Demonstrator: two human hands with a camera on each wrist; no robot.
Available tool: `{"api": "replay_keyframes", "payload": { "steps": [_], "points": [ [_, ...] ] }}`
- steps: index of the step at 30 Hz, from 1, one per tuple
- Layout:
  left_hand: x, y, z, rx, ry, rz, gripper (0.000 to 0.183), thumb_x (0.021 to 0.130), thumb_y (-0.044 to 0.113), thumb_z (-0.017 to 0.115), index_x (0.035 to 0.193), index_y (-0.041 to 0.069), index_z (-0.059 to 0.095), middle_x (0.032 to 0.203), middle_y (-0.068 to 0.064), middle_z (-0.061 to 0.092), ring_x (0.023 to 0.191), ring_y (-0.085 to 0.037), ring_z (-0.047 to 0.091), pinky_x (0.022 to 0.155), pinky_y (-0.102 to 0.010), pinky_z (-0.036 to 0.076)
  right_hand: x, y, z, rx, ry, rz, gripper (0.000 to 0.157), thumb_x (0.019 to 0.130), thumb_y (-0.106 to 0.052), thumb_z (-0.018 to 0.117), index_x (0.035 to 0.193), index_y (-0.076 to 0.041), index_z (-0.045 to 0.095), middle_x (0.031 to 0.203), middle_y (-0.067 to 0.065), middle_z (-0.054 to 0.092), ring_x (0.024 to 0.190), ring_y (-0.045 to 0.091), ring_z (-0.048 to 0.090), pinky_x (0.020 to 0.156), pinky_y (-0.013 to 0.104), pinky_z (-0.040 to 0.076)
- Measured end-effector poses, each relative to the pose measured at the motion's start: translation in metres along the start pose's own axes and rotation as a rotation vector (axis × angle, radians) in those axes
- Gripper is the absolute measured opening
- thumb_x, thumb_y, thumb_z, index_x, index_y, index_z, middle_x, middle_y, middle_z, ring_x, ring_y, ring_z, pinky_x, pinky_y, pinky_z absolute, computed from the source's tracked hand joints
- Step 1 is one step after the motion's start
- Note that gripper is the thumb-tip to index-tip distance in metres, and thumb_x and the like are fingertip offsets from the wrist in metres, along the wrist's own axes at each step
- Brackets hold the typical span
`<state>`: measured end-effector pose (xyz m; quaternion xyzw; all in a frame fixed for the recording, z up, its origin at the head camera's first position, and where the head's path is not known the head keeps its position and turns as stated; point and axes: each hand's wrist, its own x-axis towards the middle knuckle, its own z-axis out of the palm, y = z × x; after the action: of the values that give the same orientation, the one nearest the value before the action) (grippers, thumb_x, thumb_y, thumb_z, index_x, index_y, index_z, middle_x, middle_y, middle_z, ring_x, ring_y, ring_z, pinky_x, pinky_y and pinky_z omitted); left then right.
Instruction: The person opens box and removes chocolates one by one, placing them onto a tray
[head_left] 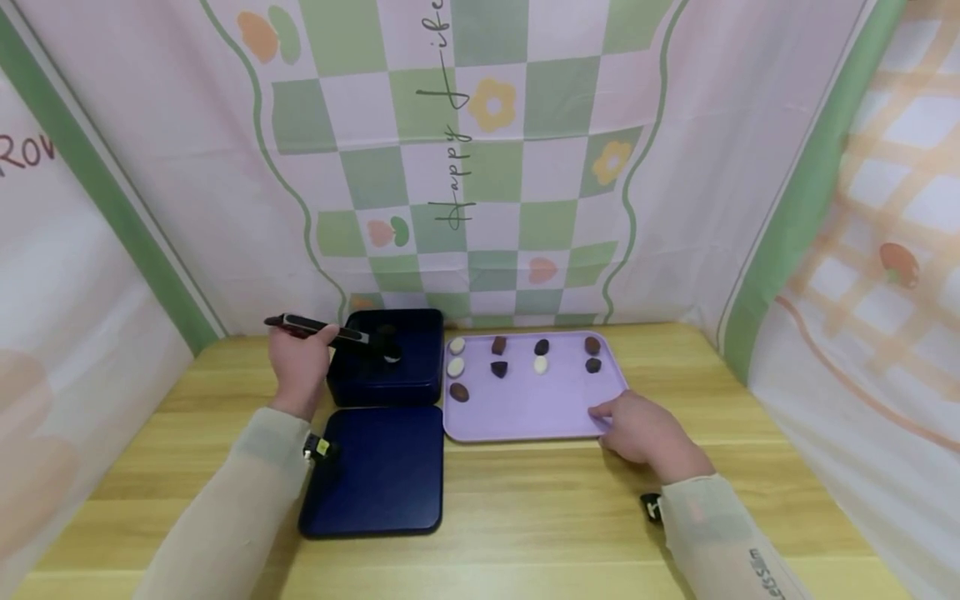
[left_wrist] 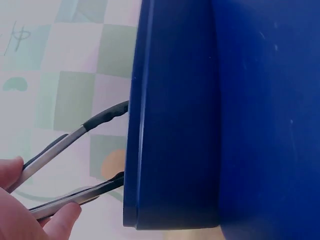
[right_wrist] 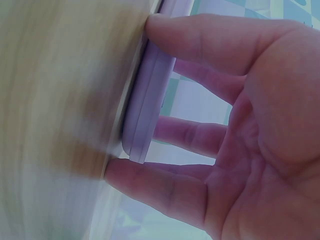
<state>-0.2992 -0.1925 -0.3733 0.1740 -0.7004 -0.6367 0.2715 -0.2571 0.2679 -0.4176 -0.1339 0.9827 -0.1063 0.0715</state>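
Note:
My left hand [head_left: 298, 367] grips black-and-silver tongs [head_left: 318, 326] above the left side of a dark blue box [head_left: 390, 396]. The tongs' arms stand apart in the left wrist view, and their ends reach down behind the box wall. Something pale shows near the tips in the head view; whether they hold it, I cannot tell. My right hand [head_left: 645, 429] holds the near right corner of a lilac tray [head_left: 525, 417], thumb and fingers spread about its rim [right_wrist: 150, 100]. On the tray lie several chocolates, among them a white one [head_left: 456, 367], a brown one [head_left: 459, 392] and a dark one [head_left: 499, 368].
A dark blue lid [head_left: 378, 475] lies flat in front of the box, left of the tray. All stand on a wood-grain table [head_left: 540, 517]. Behind rises a patterned cloth [head_left: 495, 175], with more cloth at both sides.

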Motion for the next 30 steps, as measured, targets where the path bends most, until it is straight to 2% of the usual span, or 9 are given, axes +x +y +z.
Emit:
{"api": "replay_keyframes", "payload": {
  "steps": [4, 7, 10, 13, 16, 18, 21, 25, 30],
  "points": [
    [0.004, 0.003, -0.002, -0.208, -0.011, -0.122, 0.047, 0.088, 0.003, 0.076, 0.124, 0.008, 0.046, 0.11, -0.009, 0.06, 0.086, -0.016, 0.063, 0.077, -0.031, 0.053, -0.001, 0.0, -0.001, 0.0, 0.004, 0.002, 0.043, 0.082, -0.011, 0.071, 0.125, -0.006, 0.07, 0.121, 0.026, 0.063, 0.109, 0.041, 0.058, 0.094, 0.059, 0.045],
    [0.006, 0.007, -0.005, -0.372, -0.018, -0.281, 0.042, 0.089, 0.004, 0.075, 0.119, 0.012, 0.047, 0.106, -0.009, 0.062, 0.081, -0.018, 0.067, 0.078, -0.033, 0.057, -0.001, -0.001, -0.002, 0.003, 0.001, 0.006, 0.043, 0.083, -0.011, 0.071, 0.125, -0.006, 0.07, 0.123, 0.027, 0.062, 0.111, 0.042, 0.057, 0.095, 0.06, 0.044],
    [0.006, 0.013, -0.005, -0.458, -0.023, -0.382, 0.036, 0.089, 0.005, 0.075, 0.115, 0.01, 0.051, 0.097, -0.008, 0.067, 0.077, -0.021, 0.07, 0.076, -0.035, 0.058, -0.002, -0.002, -0.003, 0.005, -0.004, 0.007, 0.043, 0.083, -0.011, 0.071, 0.125, -0.006, 0.07, 0.123, 0.027, 0.061, 0.111, 0.042, 0.057, 0.095, 0.06, 0.043],
    [0.0, 0.021, -0.001, -0.511, -0.05, -0.415, 0.031, 0.09, 0.005, 0.074, 0.114, 0.008, 0.053, 0.094, -0.008, 0.068, 0.079, -0.022, 0.07, 0.076, -0.036, 0.058, -0.002, -0.003, -0.003, 0.005, -0.005, 0.006, 0.043, 0.083, -0.011, 0.071, 0.125, -0.006, 0.07, 0.122, 0.028, 0.061, 0.11, 0.042, 0.057, 0.095, 0.06, 0.044],
    [-0.01, 0.03, 0.005, -0.516, -0.105, -0.4, 0.03, 0.091, 0.004, 0.073, 0.114, 0.007, 0.054, 0.097, -0.008, 0.068, 0.08, -0.022, 0.07, 0.082, -0.039, 0.056, -0.003, -0.003, -0.004, 0.007, -0.007, 0.009, 0.043, 0.083, -0.01, 0.071, 0.125, -0.006, 0.07, 0.122, 0.029, 0.061, 0.109, 0.041, 0.057, 0.095, 0.06, 0.044],
    [-0.018, 0.035, 0.009, -0.501, -0.139, -0.366, 0.031, 0.091, 0.004, 0.073, 0.115, 0.007, 0.053, 0.099, -0.008, 0.068, 0.078, -0.021, 0.07, 0.085, -0.04, 0.055, -0.003, -0.003, -0.003, 0.007, -0.007, 0.01, 0.043, 0.083, -0.01, 0.071, 0.125, -0.006, 0.07, 0.122, 0.029, 0.061, 0.109, 0.041, 0.057, 0.095, 0.06, 0.044],
    [-0.032, 0.04, 0.018, -0.457, -0.187, -0.284, 0.035, 0.09, 0.003, 0.074, 0.116, 0.008, 0.051, 0.101, -0.008, 0.066, 0.077, -0.019, 0.07, 0.085, -0.039, 0.056, -0.003, -0.003, -0.003, 0.004, -0.006, 0.005, 0.043, 0.083, -0.011, 0.071, 0.125, -0.006, 0.069, 0.122, 0.029, 0.061, 0.108, 0.041, 0.058, 0.094, 0.06, 0.044],
    [-0.051, 0.043, 0.03, -0.385, -0.244, -0.157, 0.037, 0.089, 0.002, 0.074, 0.115, 0.008, 0.049, 0.104, -0.01, 0.061, 0.084, -0.018, 0.068, 0.084, -0.037, 0.056, -0.002, -0.003, -0.003, 0.005, -0.005, 0.002, 0.043, 0.083, -0.011, 0.071, 0.125, -0.006, 0.069, 0.122, 0.028, 0.061, 0.106, 0.04, 0.059, 0.094, 0.06, 0.044],
    [-0.073, 0.043, 0.045, -0.28, -0.248, 0.001, 0.042, 0.084, -0.002, 0.078, 0.11, 0.007, 0.047, 0.094, -0.007, 0.057, 0.08, -0.015, 0.065, 0.075, -0.029, 0.057, -0.002, -0.002, -0.003, 0.013, -0.006, 0.011, 0.043, 0.083, -0.011, 0.071, 0.125, -0.006, 0.07, 0.123, 0.028, 0.061, 0.103, 0.036, 0.059, 0.093, 0.059, 0.045]
  ]
}}
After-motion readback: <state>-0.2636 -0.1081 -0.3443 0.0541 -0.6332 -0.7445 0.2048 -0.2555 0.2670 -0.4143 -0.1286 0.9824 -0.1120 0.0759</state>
